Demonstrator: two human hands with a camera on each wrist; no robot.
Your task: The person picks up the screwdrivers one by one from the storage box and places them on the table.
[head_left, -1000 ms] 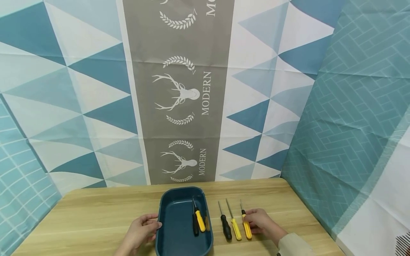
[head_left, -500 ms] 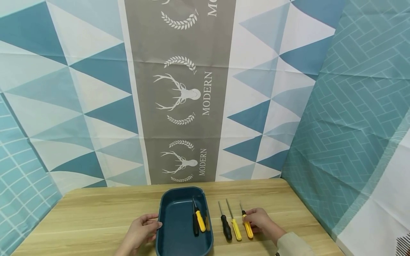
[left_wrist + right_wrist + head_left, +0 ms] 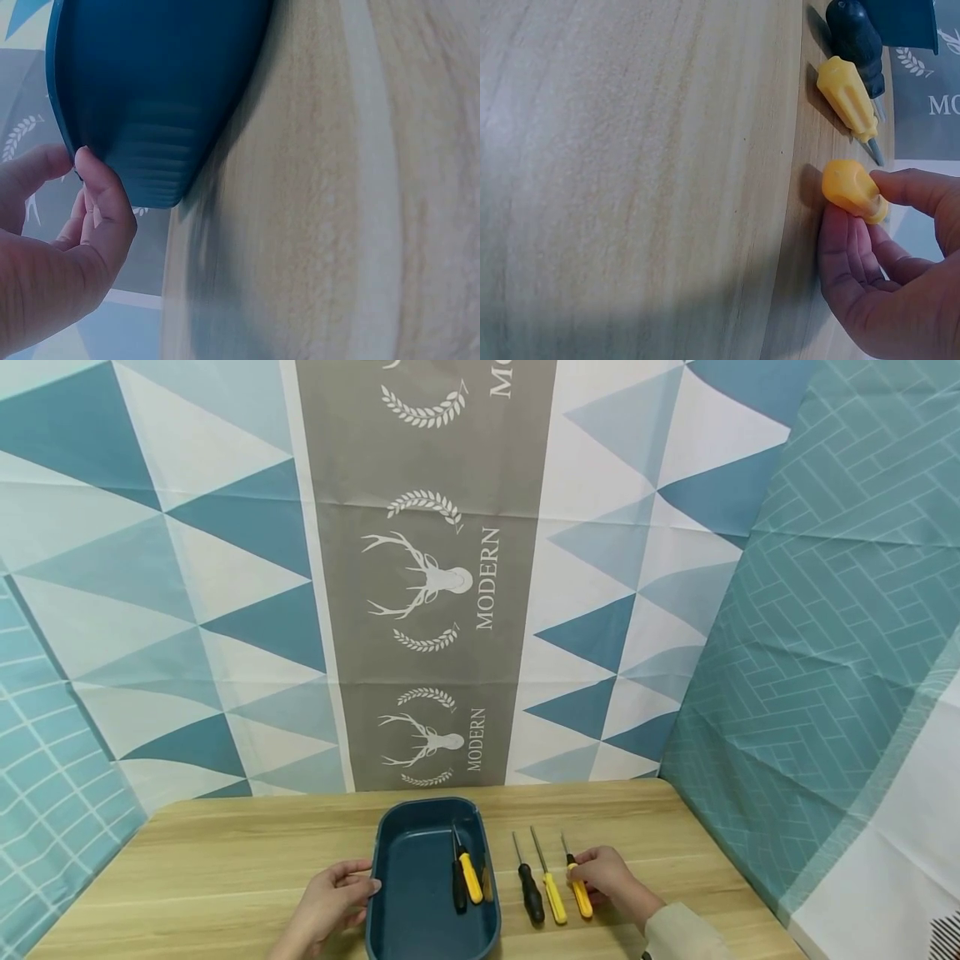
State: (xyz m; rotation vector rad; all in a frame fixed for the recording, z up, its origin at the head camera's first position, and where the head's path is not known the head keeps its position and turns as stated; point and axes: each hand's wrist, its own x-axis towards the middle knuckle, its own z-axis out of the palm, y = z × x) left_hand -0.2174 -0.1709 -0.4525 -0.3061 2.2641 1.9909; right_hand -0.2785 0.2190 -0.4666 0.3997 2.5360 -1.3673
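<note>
In the head view, a dark blue rectangular tray (image 3: 420, 927) stands on the table. My left hand (image 3: 330, 897) pinches the tray's left rim between thumb and fingers, which the left wrist view shows close up. At the right, my right hand (image 3: 606, 875) pinches a screwdriver (image 3: 581, 893) with a yellow handle and black collar. Its handle (image 3: 849, 187) lies between thumb and fingers in the right wrist view. To its left lie a yellow screwdriver (image 3: 553, 897) and a black screwdriver (image 3: 531, 893), roughly parallel on the table. The fingertips partly cover the held handle.
Inside the tray, along its right side, lie a black-handled screwdriver (image 3: 458, 887) and a yellow-and-black screwdriver (image 3: 469, 875). The wooden table (image 3: 225, 877) ends at a patterned cloth backdrop (image 3: 420, 652). A teal cloth (image 3: 810, 693) hangs on the right.
</note>
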